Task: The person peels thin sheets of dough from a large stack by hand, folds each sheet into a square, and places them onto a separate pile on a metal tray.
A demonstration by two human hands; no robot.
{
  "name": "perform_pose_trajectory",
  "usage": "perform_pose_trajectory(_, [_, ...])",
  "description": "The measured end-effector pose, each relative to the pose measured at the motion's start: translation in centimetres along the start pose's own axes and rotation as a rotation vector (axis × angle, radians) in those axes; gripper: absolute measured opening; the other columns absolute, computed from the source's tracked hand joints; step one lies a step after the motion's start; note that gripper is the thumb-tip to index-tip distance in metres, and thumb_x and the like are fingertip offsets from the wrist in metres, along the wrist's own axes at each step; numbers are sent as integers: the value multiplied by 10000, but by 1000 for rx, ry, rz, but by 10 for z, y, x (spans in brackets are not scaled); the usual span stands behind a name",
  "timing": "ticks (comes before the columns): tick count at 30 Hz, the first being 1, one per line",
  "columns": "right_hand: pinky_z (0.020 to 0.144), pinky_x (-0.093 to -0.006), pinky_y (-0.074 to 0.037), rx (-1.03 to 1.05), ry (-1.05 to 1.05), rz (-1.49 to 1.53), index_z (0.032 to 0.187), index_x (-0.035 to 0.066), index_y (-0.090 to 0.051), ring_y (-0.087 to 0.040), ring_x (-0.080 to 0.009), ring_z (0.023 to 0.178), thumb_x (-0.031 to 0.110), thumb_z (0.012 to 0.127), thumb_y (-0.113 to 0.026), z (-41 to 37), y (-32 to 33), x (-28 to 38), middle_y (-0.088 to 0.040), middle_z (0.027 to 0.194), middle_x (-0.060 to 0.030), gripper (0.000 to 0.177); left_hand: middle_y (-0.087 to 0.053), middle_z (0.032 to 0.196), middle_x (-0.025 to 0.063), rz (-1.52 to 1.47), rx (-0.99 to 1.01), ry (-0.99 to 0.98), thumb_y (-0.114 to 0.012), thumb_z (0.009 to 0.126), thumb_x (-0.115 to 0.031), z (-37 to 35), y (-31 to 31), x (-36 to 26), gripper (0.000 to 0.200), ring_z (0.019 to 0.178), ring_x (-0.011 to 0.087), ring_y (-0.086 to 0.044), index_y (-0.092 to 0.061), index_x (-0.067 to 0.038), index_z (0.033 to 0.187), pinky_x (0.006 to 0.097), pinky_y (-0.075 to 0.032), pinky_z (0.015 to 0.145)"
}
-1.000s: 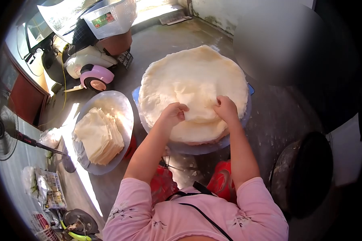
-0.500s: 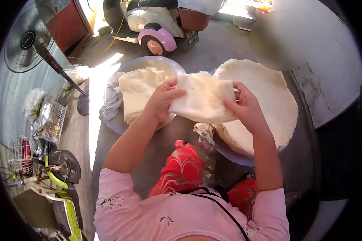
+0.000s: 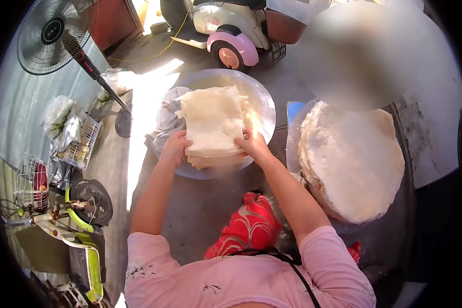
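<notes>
A pale, thin folded flatbread (image 3: 213, 115) lies on top of a stack of folded flatbreads (image 3: 218, 162) in front of me. My left hand (image 3: 176, 147) grips its near left corner, fingers at the edge. At the near right corner, my right hand (image 3: 253, 145) pinches the sheet between thumb and fingers. Under the stack is a wide round metal tray (image 3: 264, 110), with a grey cloth (image 3: 169, 115) bunched along its left side. To the right stands a thick pile of large round flatbreads (image 3: 351, 161), touched by neither hand.
A standing fan (image 3: 52, 31) and a plastic basket (image 3: 79, 143) are at the left, above a green-and-white scooter (image 3: 87, 251). At the back stands a vehicle with a pink fender (image 3: 236, 43). A pale panel (image 3: 431, 138) borders the right; a blurred patch covers part of it.
Both hands have moved forward and left, lowering the folded flatbread from mid-air onto the stack. The view has shifted, so the round pile appears farther right and lower.
</notes>
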State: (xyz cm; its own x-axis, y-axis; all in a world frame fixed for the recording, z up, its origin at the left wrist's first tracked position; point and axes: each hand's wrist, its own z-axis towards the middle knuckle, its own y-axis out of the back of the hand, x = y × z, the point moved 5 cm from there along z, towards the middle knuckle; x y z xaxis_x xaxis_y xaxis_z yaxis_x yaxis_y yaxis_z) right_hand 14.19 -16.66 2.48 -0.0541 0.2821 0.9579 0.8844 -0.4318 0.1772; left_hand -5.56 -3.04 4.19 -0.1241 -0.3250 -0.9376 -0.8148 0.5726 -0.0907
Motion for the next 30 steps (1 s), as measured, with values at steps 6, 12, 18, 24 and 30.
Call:
perform_pose_trajectory(6, [670, -341, -508, -91, 94, -344, 1172, -12, -495, -625, -272, 823, 155, 751, -643, -17, 13, 27, -613, 993, -160, 476, -566, 1144, 112, 651, -225, -403, -552, 787, -32, 7, 7, -16, 517, 1071, 273, -534, -420, -33, 1287, 383, -454, 879])
perform_pose_trajectory(12, [886, -386, -425, -82, 736, -839, 1147, 88, -531, -522, -249, 1084, 224, 764, -644, -60, -27, 53, -548, 1172, -107, 421, -345, 1402, 105, 1525, -79, -791, -497, 887, -322, 49, -47, -29, 594, 1320, 337, -245, -266, -166, 1412, 492, -214, 1054])
perform_pose_trajectory(18, [1021, -397, -315, -11, 911, -893, 1180, 118, -525, -455, -258, 1182, 258, 808, -606, -70, -54, 27, -528, 1214, -83, 406, -91, 1514, 77, 1735, 1, -466, -261, 927, -538, 101, -49, -5, 614, 1394, 301, 0, -209, -203, 1439, 567, 1, 1071])
perform_pose_trajectory(24, [1043, -404, -285, -56, 960, -947, 1190, 148, -518, -418, -239, 1222, 238, 796, -620, -87, -43, 32, -503, 1262, -71, 417, -77, 1522, 38, 1731, 33, -363, -240, 919, -551, 103, -41, -7, 603, 1402, 258, 9, -209, -247, 1438, 549, 50, 1071])
perform_pose_trajectory(30, [845, -377, -432, -204, 767, -815, 914, 98, -619, -564, -242, 973, 108, 745, -638, -144, 71, 29, -595, 1041, -53, 170, -176, 1489, 104, 1480, -35, -632, -485, 890, -407, 72, -52, -40, 599, 1386, 315, -69, -306, -144, 1399, 582, -55, 1050])
